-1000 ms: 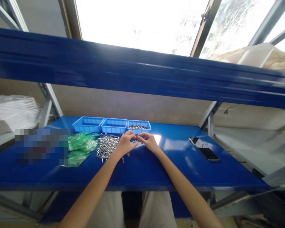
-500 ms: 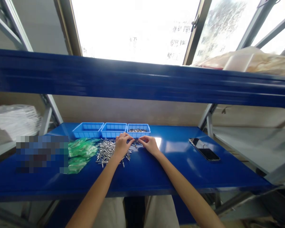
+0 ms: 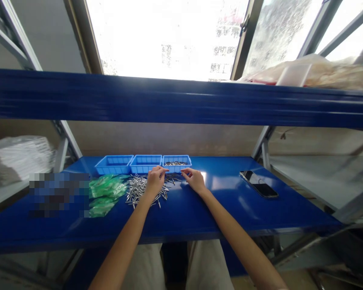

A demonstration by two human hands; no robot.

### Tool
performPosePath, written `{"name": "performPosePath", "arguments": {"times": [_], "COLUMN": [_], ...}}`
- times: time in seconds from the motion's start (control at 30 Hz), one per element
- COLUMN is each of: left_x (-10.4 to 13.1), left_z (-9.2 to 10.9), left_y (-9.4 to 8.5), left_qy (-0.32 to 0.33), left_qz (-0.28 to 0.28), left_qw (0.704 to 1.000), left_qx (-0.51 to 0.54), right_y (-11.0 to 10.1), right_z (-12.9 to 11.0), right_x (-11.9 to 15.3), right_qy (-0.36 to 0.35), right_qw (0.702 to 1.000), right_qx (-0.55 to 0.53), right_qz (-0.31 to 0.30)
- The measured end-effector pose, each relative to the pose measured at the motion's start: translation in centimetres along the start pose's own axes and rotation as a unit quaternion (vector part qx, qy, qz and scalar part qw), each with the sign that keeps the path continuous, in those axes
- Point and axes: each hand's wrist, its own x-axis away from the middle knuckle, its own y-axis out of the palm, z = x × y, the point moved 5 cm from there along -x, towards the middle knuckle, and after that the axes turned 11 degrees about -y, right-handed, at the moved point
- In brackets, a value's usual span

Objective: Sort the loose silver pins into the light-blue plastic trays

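A pile of silver pop rivets (image 3: 136,190) lies on the blue table, partly behind my left hand (image 3: 156,179). My left hand is over the pile's right side, thumb and forefinger a little apart, with nothing visible between them. My right hand (image 3: 195,180) hovers to its right, fingertips slightly parted and no object seen in them. Between the hands are several darker rivets (image 3: 174,178), loose on the table. Just beyond stands a small blue bin (image 3: 177,169) holding more dark rivets.
Left of that bin stand a middle blue bin (image 3: 145,170) and a left blue bin (image 3: 113,170). Green plastic bags (image 3: 107,191) lie left of the pile. A phone (image 3: 259,185) rests at the right. A blue shelf beam (image 3: 181,100) crosses above the table (image 3: 196,221).
My hands have drawn apart from their close position over the dark rivets, and their fingertips have parted. The camera view has shifted slightly.
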Motion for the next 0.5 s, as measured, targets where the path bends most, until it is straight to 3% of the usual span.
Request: {"name": "performPosePath", "arguments": {"times": [0.23, 0.5], "left_x": [-0.2, -0.1], "left_z": [-0.4, 0.1], "left_y": [-1.2, -0.2], "left_qy": [-0.049, -0.039], "left_qz": [0.053, -0.018], "left_qw": [0.997, 0.998], "left_qx": [0.007, 0.036], "right_y": [-0.1, 0.5], "right_z": [0.0, -0.3], "right_x": [0.0, 0.3], "right_qy": [0.011, -0.013], "right_qw": [1.0, 1.0], "right_qx": [0.022, -0.019], "right_qz": [0.012, -0.003]}}
